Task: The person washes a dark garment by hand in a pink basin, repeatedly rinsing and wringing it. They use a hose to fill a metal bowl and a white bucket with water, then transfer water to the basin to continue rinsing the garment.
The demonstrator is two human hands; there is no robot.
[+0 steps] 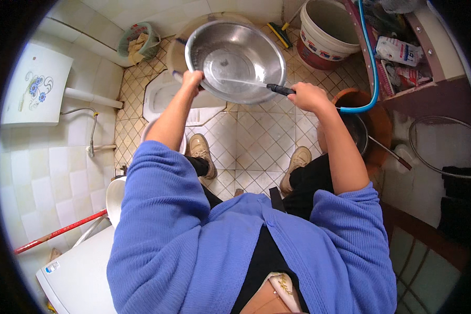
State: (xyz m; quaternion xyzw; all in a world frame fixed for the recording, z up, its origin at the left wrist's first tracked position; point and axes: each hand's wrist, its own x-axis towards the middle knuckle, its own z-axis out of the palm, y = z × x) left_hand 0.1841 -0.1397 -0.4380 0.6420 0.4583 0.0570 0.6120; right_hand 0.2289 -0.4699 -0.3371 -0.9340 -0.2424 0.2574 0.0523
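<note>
A large stainless steel basin (pixel 235 59) is tilted with its inside towards me. My left hand (pixel 193 81) grips its rim at the lower left. In my right hand (pixel 308 96) is the black nozzle (pixel 280 89) of a light blue hose (pixel 373 70), which runs off past my wrist to the upper right. A stream of water leaves the nozzle and lands inside the basin, where some water shows. Behind the steel basin, a larger pale basin (pixel 176 55) is partly hidden.
A squat toilet (pixel 153 94) is set in the tiled floor beneath. A green basket (pixel 153 43) with cloth stands at upper left. At upper right are a floor brush (pixel 279 35), a white bucket (pixel 310 39) and an orange-brown tub (pixel 376 137) holding a dark pan. A white washing-machine-like lid (pixel 82 274) is at lower left.
</note>
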